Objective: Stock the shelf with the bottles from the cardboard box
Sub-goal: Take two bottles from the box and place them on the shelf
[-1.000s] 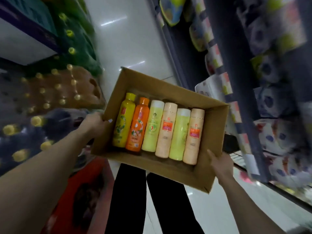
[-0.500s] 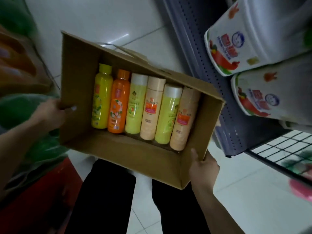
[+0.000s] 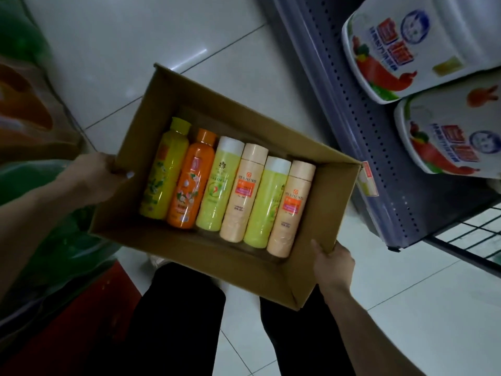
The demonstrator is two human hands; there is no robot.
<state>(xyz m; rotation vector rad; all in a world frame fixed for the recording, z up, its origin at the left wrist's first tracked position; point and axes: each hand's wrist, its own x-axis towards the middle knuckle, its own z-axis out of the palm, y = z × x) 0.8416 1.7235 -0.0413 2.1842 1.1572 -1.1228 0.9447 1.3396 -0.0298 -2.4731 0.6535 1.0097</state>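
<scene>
An open cardboard box [image 3: 189, 256] hangs in front of me above the tiled floor. Inside lie several bottles side by side: a yellow bottle [image 3: 165, 172], an orange bottle [image 3: 191, 183], two lime-green bottles with white caps [image 3: 219, 185] and two peach bottles [image 3: 291, 210]. My left hand [image 3: 95, 177] grips the box's left wall, thumb over the rim. My right hand [image 3: 332, 261] grips the near right corner. The grey shelf unit [image 3: 360, 126] stands just right of the box.
White packs of tissue rolls [image 3: 423, 47] sit on the shelf at upper right. A black wire rack [image 3: 471, 237] juts out low on the right. Green and orange shrink-wrapped packs [image 3: 24, 109] line the left. My dark trouser legs [image 3: 184, 321] are below the box.
The view has tilted down from the aisle toward the floor. The box has swung lower and nearer the grey shelf unit. Both hands keep their grip on it.
</scene>
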